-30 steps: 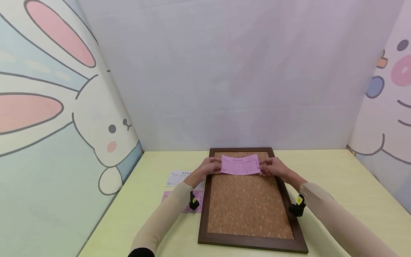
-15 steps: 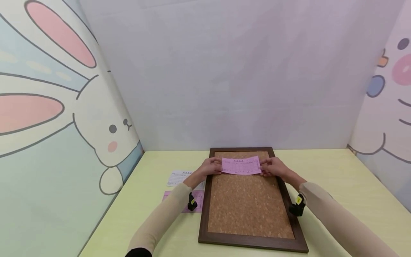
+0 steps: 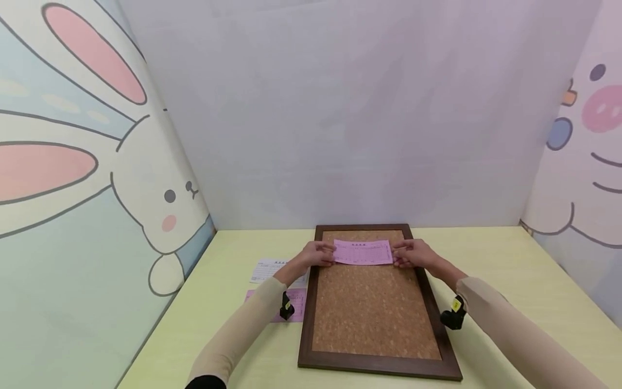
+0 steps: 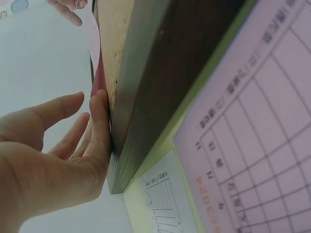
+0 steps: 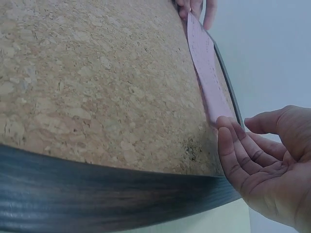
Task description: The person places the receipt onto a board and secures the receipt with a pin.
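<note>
My left hand (image 3: pixel 316 254) has straight fingers (image 4: pixel 99 121) pressing the left end of the pink slip (image 3: pixel 363 252); my right hand (image 3: pixel 413 254) does the same at the right end, its fingers (image 5: pixel 233 145) extended and flat, not curled round anything. The slip lies flat across the far end of the corkboard (image 3: pixel 371 313), at 12 o'clock on it, just short of the top frame, with my hands at its 9 and 3 o'clock ends. To do this well, I judge I should keep even pressure on both ends so the paper lies without a bow, and square its long edge to the frame (image 3: pixel 379 368). On the desk (image 3: pixel 495 259), at 9 o'clock of the board, lie a white sheet (image 3: pixel 272 268) and another pink sheet (image 3: pixel 298 308) partly under my forearm.
</note>
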Action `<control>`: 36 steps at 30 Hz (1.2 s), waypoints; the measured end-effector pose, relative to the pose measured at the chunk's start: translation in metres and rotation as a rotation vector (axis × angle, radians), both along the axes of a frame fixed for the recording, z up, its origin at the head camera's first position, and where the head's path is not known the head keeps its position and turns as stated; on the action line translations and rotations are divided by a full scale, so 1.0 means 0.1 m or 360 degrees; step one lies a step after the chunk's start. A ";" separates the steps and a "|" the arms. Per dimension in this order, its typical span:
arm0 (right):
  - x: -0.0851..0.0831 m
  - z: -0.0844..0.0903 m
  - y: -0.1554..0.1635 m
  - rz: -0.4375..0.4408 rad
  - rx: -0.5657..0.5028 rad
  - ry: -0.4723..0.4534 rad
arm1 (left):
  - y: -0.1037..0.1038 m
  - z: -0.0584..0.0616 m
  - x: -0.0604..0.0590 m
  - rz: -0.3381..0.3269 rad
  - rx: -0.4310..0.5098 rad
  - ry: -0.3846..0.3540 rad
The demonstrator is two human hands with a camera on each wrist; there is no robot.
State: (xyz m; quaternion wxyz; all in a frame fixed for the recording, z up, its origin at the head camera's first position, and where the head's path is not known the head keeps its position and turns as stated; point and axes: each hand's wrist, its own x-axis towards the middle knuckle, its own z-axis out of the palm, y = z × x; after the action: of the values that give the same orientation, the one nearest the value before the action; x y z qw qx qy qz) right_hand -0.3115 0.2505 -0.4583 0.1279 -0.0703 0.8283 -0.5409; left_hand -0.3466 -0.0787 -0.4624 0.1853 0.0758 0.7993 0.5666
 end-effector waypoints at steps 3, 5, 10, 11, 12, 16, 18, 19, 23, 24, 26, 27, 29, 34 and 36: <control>0.01 0.00 0.02 0.0000 0.0018 0.0017 | -0.01 -0.01 0.01 -0.0008 -0.0028 0.0053; 0.02 0.01 0.04 0.0012 0.0026 0.0029 | -0.02 -0.01 0.02 -0.0013 -0.0037 0.0077; 0.04 0.05 0.12 0.0024 0.0043 0.0037 | -0.02 0.01 0.01 -0.0035 -0.0035 0.0099; 0.04 0.06 0.14 0.0010 0.0050 0.0036 | -0.03 0.01 0.01 -0.0041 -0.0027 0.0100; 0.04 0.05 0.17 0.0003 0.0060 0.0039 | -0.03 0.01 0.01 -0.0047 -0.0022 0.0105; 0.08 0.04 0.23 -0.0026 0.0086 0.0031 | -0.08 0.02 0.04 -0.0046 -0.0037 0.0099; 0.10 0.04 0.26 -0.0024 0.0092 0.0033 | -0.11 0.03 0.06 -0.0022 -0.0068 0.0121; 0.10 0.04 0.28 -0.0028 0.0095 0.0035 | -0.12 0.04 0.06 -0.0007 -0.0076 0.0130; 0.13 0.07 0.34 -0.0043 0.0129 0.0070 | -0.12 0.08 0.04 0.0021 -0.0089 0.0187; 0.13 0.08 0.36 -0.0044 0.0137 0.0074 | -0.11 0.09 0.02 0.0019 -0.0086 0.0187; 0.13 0.08 0.39 -0.0051 0.0148 0.0074 | -0.07 0.10 0.00 0.0006 -0.0086 0.0185; 0.13 0.09 0.40 -0.0048 0.0150 0.0074 | -0.05 0.10 -0.01 0.0000 -0.0087 0.0176; 0.12 0.08 0.41 -0.0040 0.0148 0.0069 | -0.01 0.09 -0.03 -0.0015 -0.0105 0.0170; 0.12 0.07 0.40 -0.0042 0.0148 0.0062 | 0.07 0.04 -0.02 -0.0036 -0.0173 0.0199; 0.13 0.06 0.41 -0.0042 0.0160 0.0070 | 0.09 0.01 -0.01 -0.0034 -0.0190 0.0211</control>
State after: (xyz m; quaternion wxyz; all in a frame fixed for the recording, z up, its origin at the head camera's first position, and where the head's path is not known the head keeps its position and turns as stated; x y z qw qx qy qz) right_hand -0.2990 0.2911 -0.4526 0.1059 -0.0648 0.8579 -0.4986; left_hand -0.3474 -0.0695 -0.4610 0.1423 0.1104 0.8414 0.5095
